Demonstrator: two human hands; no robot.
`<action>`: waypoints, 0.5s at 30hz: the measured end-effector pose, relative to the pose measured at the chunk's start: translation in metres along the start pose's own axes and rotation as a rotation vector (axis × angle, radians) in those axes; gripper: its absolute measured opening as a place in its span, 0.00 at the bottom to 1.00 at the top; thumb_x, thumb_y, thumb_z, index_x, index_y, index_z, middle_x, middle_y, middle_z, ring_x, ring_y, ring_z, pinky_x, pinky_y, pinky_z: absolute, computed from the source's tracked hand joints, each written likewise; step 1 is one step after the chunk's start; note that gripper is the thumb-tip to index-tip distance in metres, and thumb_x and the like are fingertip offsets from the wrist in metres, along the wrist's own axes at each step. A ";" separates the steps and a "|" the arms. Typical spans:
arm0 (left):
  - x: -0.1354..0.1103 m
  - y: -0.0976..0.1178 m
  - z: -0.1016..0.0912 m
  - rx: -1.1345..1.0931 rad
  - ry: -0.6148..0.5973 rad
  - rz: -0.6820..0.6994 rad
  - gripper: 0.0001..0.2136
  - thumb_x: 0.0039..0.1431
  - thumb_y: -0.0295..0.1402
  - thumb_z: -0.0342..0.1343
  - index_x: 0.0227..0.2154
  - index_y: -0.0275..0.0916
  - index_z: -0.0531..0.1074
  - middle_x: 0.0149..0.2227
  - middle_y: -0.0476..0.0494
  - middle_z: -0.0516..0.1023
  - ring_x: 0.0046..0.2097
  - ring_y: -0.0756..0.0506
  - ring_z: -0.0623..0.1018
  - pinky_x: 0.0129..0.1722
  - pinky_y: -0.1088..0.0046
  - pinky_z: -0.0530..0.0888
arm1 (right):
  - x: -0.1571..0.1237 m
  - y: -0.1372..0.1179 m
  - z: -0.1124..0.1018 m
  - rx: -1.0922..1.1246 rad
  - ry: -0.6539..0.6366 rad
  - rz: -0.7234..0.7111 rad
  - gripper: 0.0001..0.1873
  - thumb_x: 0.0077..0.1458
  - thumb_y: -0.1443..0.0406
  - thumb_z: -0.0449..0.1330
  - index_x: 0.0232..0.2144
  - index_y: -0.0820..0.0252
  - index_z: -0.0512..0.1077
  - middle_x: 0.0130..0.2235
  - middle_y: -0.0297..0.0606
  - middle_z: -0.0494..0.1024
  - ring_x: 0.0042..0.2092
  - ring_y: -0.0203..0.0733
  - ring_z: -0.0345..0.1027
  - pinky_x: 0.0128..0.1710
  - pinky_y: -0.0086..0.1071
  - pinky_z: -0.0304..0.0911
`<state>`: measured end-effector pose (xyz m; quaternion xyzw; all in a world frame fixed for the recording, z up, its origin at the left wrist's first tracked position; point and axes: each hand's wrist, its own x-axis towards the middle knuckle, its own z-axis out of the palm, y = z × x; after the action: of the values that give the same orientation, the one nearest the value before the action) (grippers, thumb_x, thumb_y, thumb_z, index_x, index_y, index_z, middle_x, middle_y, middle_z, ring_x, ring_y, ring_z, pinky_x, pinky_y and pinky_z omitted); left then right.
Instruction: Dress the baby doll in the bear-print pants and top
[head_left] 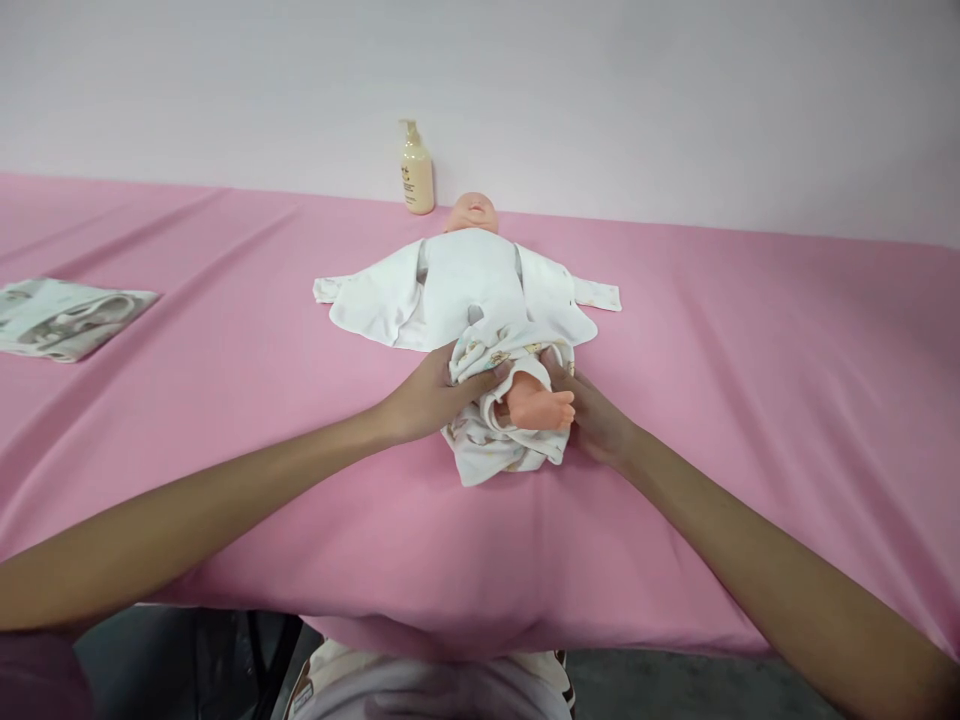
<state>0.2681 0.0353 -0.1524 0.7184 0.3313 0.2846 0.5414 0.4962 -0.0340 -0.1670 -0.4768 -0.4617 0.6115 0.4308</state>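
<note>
A baby doll [475,212] lies on its back with its head toward the wall. Over its chest spreads a white top [472,275], whose sleeves stretch out to both sides. Bunched around the doll's legs are white printed baby pants [487,455]. One bare doll foot [544,408] pokes out of the leg opening. My left hand [442,390] grips the bunched cloth on the left of that opening, thumb on top. On the right side, my right hand [592,410] holds the same cloth, its fingers partly hidden behind it. The other doll foot is out of sight.
A pump bottle [418,175] of pale yellow liquid stands by the wall, behind the doll. Folded printed cloth [75,318] lies at the far left. A pink sheet [750,400] with some creases covers the table, and its front edge hangs just before my lap.
</note>
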 end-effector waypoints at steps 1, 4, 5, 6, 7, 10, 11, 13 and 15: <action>0.000 0.000 0.000 0.007 0.007 -0.007 0.27 0.68 0.54 0.67 0.58 0.39 0.79 0.54 0.39 0.86 0.56 0.34 0.85 0.55 0.60 0.83 | 0.000 0.002 -0.001 0.016 -0.010 0.000 0.38 0.66 0.33 0.64 0.62 0.51 0.78 0.50 0.44 0.86 0.54 0.56 0.83 0.53 0.44 0.81; -0.004 0.007 -0.001 0.007 -0.017 -0.015 0.26 0.67 0.53 0.68 0.57 0.39 0.80 0.54 0.40 0.86 0.56 0.35 0.84 0.54 0.61 0.83 | 0.000 0.003 -0.003 0.042 0.012 -0.010 0.34 0.64 0.38 0.69 0.62 0.48 0.78 0.57 0.43 0.84 0.58 0.56 0.81 0.57 0.44 0.80; -0.005 0.010 -0.001 0.008 -0.033 -0.015 0.26 0.67 0.53 0.68 0.57 0.40 0.80 0.55 0.40 0.86 0.56 0.34 0.84 0.54 0.61 0.83 | -0.001 0.002 -0.003 0.053 0.017 -0.014 0.33 0.64 0.39 0.69 0.61 0.48 0.79 0.59 0.42 0.84 0.60 0.56 0.80 0.59 0.44 0.79; -0.007 0.014 -0.002 0.011 -0.049 -0.012 0.26 0.67 0.54 0.68 0.57 0.40 0.79 0.55 0.40 0.86 0.57 0.34 0.84 0.54 0.62 0.82 | -0.002 0.001 -0.003 0.065 0.022 -0.022 0.31 0.65 0.40 0.69 0.61 0.48 0.80 0.59 0.41 0.84 0.61 0.57 0.79 0.61 0.44 0.78; -0.009 0.017 -0.003 0.015 -0.060 -0.005 0.26 0.67 0.54 0.68 0.57 0.40 0.79 0.55 0.40 0.85 0.57 0.34 0.84 0.54 0.62 0.82 | -0.002 -0.001 -0.003 0.079 0.029 -0.034 0.30 0.66 0.40 0.68 0.60 0.48 0.80 0.59 0.41 0.84 0.62 0.57 0.78 0.62 0.45 0.78; -0.014 0.024 -0.010 0.072 -0.067 0.019 0.24 0.67 0.54 0.67 0.53 0.40 0.78 0.54 0.40 0.85 0.57 0.34 0.83 0.53 0.61 0.81 | -0.001 -0.006 -0.004 0.123 0.076 -0.068 0.30 0.69 0.39 0.63 0.60 0.50 0.81 0.56 0.41 0.85 0.64 0.58 0.77 0.64 0.46 0.75; -0.014 0.025 -0.014 0.119 -0.057 0.023 0.24 0.66 0.55 0.68 0.51 0.39 0.78 0.53 0.40 0.85 0.56 0.34 0.82 0.52 0.61 0.80 | 0.000 -0.007 -0.005 0.134 0.090 -0.065 0.31 0.69 0.38 0.61 0.60 0.50 0.80 0.54 0.41 0.86 0.63 0.58 0.77 0.64 0.46 0.75; -0.014 0.024 -0.023 0.235 -0.037 0.024 0.24 0.65 0.57 0.68 0.45 0.39 0.78 0.48 0.40 0.84 0.53 0.34 0.82 0.50 0.61 0.79 | 0.004 -0.008 -0.007 0.122 0.087 -0.033 0.34 0.70 0.36 0.58 0.60 0.51 0.80 0.52 0.41 0.86 0.63 0.59 0.77 0.64 0.48 0.74; -0.014 0.021 -0.033 0.321 -0.046 0.024 0.26 0.63 0.60 0.68 0.41 0.39 0.77 0.44 0.40 0.82 0.49 0.35 0.81 0.46 0.62 0.79 | 0.009 -0.011 -0.010 0.060 0.089 -0.010 0.34 0.69 0.35 0.58 0.58 0.50 0.81 0.51 0.40 0.86 0.62 0.59 0.77 0.64 0.49 0.73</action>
<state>0.2376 0.0395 -0.1242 0.8058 0.3515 0.2180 0.4238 0.5052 -0.0211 -0.1592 -0.4882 -0.4257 0.6011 0.4682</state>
